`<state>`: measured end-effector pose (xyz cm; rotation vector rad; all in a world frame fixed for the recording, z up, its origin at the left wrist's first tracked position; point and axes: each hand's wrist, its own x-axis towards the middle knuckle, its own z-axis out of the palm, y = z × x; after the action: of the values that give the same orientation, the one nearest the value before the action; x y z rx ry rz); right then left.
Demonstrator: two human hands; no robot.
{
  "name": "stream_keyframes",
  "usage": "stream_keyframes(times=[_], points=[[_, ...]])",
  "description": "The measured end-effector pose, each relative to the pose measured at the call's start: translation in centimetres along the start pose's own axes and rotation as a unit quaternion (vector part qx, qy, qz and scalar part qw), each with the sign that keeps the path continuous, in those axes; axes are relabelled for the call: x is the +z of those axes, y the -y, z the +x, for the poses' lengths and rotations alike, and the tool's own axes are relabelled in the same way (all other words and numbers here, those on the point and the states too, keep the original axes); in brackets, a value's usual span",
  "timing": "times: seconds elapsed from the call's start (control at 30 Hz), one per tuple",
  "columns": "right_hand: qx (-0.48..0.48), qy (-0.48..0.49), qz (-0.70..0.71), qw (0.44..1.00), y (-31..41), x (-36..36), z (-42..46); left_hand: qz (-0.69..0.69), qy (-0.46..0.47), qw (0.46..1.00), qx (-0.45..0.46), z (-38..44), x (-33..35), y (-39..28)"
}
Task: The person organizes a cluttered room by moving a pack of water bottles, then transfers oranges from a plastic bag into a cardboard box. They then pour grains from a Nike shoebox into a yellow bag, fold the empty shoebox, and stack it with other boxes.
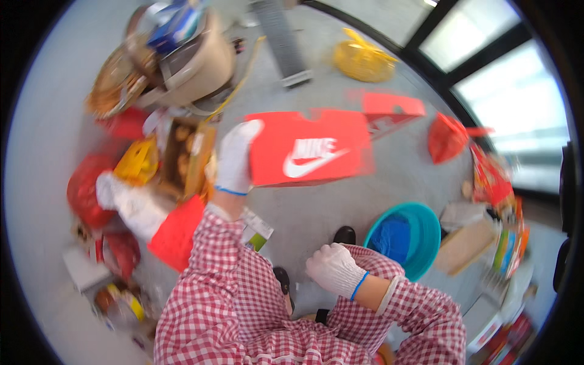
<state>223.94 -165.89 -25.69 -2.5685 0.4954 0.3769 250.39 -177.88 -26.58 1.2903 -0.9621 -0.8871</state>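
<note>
My left hand point(235, 157), in a white knitted glove with a blue cuff edge, grips the left end of a red Nike shoebox point(269, 150). The box is held out in front of me above the floor, its long side bearing a white swoosh. Behind its right end another red box part point(394, 104) with similar printing shows, blurred; whether the two are joined I cannot tell. My right hand point(335, 269), in a matching glove, rests near my right knee with its fingers curled, and nothing shows in it. A teal plastic tub point(429, 242) with a blue item point(392, 237) inside stands beside that knee.
At left lie a cardboard box point(205, 150), a red plastic bag point(89, 191) and a beige basket point(205, 68). A grey slab-like object point(278, 41), a yellow bag point(365, 59) and a red bag point(445, 139) are farther off. Cardboard point(467, 244) lies right of the tub.
</note>
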Motion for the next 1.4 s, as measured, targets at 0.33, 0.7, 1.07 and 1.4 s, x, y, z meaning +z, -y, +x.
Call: stream_keyframes(times=[0.33,0.7,1.07,1.4], points=[[-0.095,0.095,-0.016,0.991,2.8,4.3,3.1,0.101,0.009,0.985,-0.137,-8.5,3.3,-17.6],[-0.203,0.014,-0.018,0.979,7.3,-9.4,-6.4,0.107,-0.219,0.945,-0.219,-25.8,-9.1,-42.2],[-0.306,0.307,-0.322,0.841,6.2,-25.4,4.4,-0.031,-0.568,0.742,-0.356,-47.2,-8.7,-56.5],[-0.452,0.269,-0.289,0.8,29.7,-24.0,14.1,-0.16,-0.863,0.433,-0.205,-63.3,4.9,-60.0]])
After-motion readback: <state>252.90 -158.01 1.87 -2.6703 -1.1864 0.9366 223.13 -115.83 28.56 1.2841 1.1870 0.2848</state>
